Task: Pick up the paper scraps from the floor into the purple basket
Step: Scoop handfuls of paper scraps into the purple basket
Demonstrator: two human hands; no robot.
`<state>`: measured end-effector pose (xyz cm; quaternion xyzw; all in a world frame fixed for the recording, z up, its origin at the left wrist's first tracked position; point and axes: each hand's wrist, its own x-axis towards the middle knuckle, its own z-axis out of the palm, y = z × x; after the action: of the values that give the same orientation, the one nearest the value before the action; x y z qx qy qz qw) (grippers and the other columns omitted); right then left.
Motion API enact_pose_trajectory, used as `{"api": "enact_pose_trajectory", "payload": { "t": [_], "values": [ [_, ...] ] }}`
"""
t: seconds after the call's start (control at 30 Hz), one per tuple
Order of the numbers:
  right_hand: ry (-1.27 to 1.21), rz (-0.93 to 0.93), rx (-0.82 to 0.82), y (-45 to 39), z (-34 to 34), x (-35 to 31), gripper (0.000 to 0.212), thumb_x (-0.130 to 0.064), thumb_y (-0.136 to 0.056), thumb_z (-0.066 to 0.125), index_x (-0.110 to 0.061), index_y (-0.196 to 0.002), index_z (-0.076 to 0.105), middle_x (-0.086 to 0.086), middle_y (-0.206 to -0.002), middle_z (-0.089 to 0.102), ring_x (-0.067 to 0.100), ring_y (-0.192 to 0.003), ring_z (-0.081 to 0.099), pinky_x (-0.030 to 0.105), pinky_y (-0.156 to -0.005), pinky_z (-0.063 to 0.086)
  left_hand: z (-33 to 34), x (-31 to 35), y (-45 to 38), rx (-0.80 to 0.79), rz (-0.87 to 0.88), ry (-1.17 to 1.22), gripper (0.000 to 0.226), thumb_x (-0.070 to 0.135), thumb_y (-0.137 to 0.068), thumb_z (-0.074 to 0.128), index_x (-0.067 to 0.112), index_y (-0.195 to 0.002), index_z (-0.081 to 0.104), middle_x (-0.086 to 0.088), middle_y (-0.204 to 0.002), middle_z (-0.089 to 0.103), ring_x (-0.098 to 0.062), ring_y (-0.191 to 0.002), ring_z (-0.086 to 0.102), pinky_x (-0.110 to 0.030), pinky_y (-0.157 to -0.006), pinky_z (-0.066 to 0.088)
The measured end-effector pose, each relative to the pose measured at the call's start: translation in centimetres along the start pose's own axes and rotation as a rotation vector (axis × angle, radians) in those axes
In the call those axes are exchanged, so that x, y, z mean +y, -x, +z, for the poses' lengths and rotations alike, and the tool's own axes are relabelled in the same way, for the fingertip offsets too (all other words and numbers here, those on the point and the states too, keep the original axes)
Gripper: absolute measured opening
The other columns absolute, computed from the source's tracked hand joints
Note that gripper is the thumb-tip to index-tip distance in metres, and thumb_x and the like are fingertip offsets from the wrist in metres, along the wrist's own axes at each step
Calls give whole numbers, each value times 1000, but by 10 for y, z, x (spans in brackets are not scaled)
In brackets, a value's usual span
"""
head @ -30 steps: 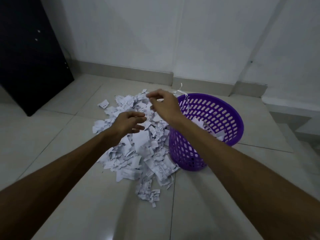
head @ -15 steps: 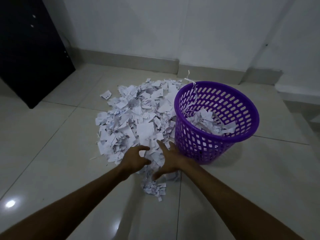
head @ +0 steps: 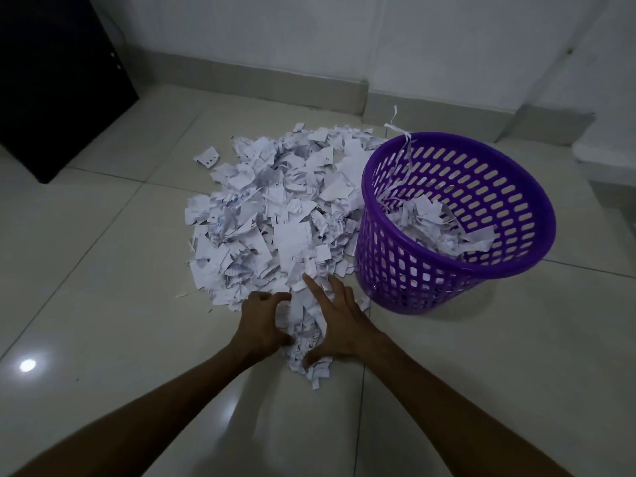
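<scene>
Head view: purple basket (head: 457, 270) partly filled, most paper scraps (head: 275, 215) left heaped on the floor (head: 86, 270) beside it; left hand (head: 261, 321) curled and right hand (head: 339, 325) spread, cupped around the heap's near edge.

A heap of paper scraps (head: 275, 215) lay on the floor (head: 103, 304), the basket (head: 457, 270) touching its right edge; more scraps lay inside it.

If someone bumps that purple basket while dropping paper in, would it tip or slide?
Probably slide easily: the purple basket is thin perforated plastic on glossy floor tiles. It holds only a shallow layer of paper scraps, so it likely weighs little. Its base looks narrower than its rim, so tipping seems possible.
</scene>
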<state>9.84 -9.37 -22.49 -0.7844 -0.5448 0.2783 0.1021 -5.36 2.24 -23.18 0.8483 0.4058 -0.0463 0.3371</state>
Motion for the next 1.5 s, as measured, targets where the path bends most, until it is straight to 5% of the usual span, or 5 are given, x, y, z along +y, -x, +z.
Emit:
{"api": "enact_pose_trajectory", "payload": {
  "t": [0.53, 0.77, 0.97, 1.23, 1.5],
  "values": [
    [-179, -10, 82, -13, 9, 8, 111, -51, -55, 91, -36, -149, 34, 0, -143, 24, 20, -133, 24, 38, -107, 36, -9, 1, -3, -34, -69, 442, 56, 2, -66, 86, 21, -113, 61, 2, -102, 63, -8, -81, 62, -10, -55, 48],
    [6, -215, 93, -24, 16, 7, 89, -49, -65, 85, -27, -143, 48, 6, -129, 60, 21, -130, 39, 30, -104, 39, -12, 3, -6, -62, -120, 541, 63, 3, -63, 88, 23, -115, 61, 1, -105, 65, -15, -88, 66, -15, -63, 52],
    [-367, -2, 141, -21, 11, 4, 42, -40, -63, 86, -16, -95, 73, -5, -95, 71, 9, -90, 64, 25, -80, 50, -18, 6, -8, -83, -81, 563, 59, 4, -68, 85, 26, -117, 62, 2, -109, 65, -11, -95, 65, -19, -75, 54],
    [-834, 144, 215, -25, -18, -8, 40, -21, -70, 87, -16, -108, 75, -4, -100, 76, 8, -93, 72, 30, -85, 58, -64, 30, -16, 4, 0, 736, 60, 4, -77, 77, 27, -129, 56, 5, -110, 66, -5, -93, 68, -19, -72, 55],
    [-1153, 180, 253, -27, -61, -41, 30, -11, -75, 84, -19, -101, 71, -13, -83, 71, -8, -67, 66, 9, -57, 49, -116, 42, -7, -7, 42, 884, 70, -10, -71, 77, 23, -130, 61, -1, -117, 67, -8, -100, 68, -18, -73, 56]
  ]
}}
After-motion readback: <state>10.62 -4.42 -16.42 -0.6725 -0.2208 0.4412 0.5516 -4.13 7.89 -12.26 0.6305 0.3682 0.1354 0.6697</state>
